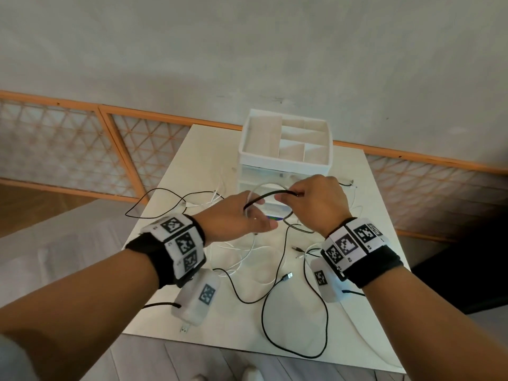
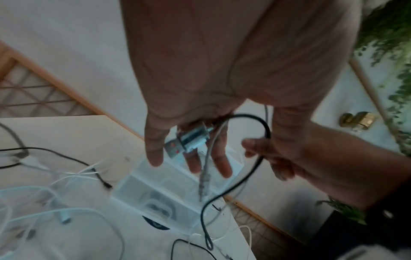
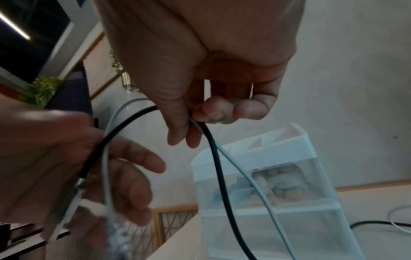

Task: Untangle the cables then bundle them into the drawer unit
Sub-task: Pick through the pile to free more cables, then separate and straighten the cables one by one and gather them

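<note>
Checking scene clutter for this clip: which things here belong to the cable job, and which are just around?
Part of the job:
- black cable, held between left hand and right hand
- grey cable, held with it
- loose cables on the table
- drawer unit

Just around:
- lattice screen
- plant
- brass object

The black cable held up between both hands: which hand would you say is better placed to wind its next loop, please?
Probably the right hand: it pinches the black cable and a white cable where their slack hangs to the table. The left hand cradles the plug ends, anchoring the coil.
</note>
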